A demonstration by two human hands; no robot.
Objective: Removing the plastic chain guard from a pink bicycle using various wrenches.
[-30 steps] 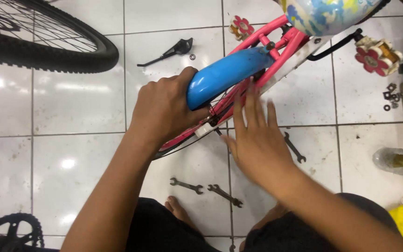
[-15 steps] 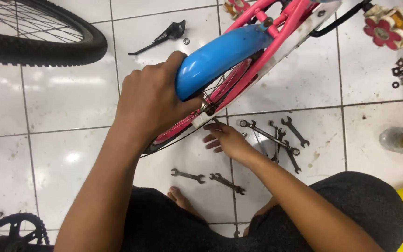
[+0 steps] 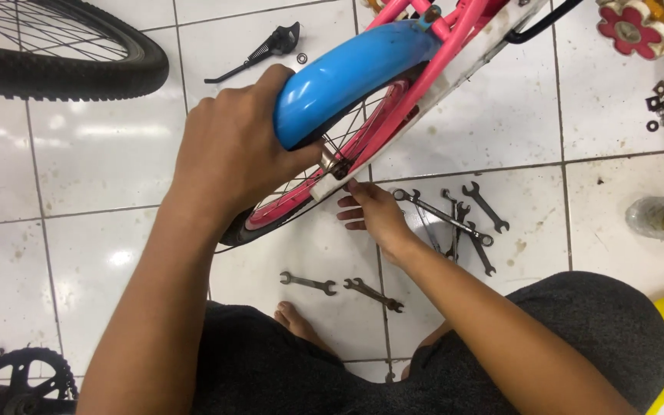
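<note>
- Right hand [image 3: 374, 215] has dropped from beside the frame a second ago and now works at the axle nut [image 3: 337, 165], fingertips pinching in at it.
- Left hand [image 3: 232, 154] clamps shut over the blue mudguard [image 3: 347, 73], likely steadying the small pink wheel [image 3: 324, 180] while the other hand works.
- Pink bike frame [image 3: 455, 31] lies tilted over the tiled floor [image 3: 86, 154].
- Spanners [image 3: 455, 219] sit just beside that right hand, within easy reach; two more [image 3: 340, 286] lie near the bare foot [image 3: 293, 319].

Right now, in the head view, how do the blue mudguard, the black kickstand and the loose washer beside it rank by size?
1. Blue mudguard, though it is nearest the camera.
2. Black kickstand.
3. Loose washer, clearly smallest.
</note>
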